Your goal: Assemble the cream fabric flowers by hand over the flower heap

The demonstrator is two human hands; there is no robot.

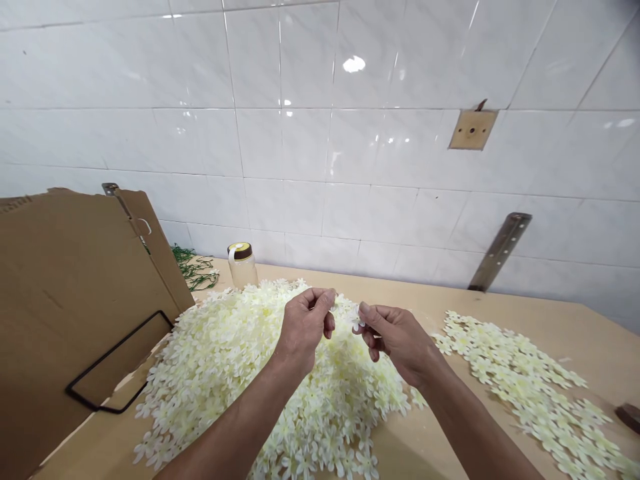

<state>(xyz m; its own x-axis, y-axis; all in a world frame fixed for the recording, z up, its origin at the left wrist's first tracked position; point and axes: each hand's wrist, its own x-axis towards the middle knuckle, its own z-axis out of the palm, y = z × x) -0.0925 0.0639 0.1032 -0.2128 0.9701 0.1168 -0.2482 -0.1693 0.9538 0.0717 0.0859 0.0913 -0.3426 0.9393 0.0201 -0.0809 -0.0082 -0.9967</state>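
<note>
A large heap of pale yellow-white artificial flowers (225, 360) spreads over the table below both my hands. My right hand (395, 337) is closed, pinching a small white artificial flower (357, 321) between thumb and forefinger. Just across from it, my left hand (306, 327) is raised over the heap with thumb and forefinger pressed together. Whatever sits in that left pinch is too small to make out against the pale flowers behind. A narrow gap separates the two hands.
A flat band of similar flowers (525, 380) lies to the right. A cardboard box (75, 307) stands at left, near a black wire frame (120, 360). Behind the heap are a lidded jar (243, 267) and green stems (195, 270). A metal bracket (500, 253) rises by the tiled wall (300, 147).
</note>
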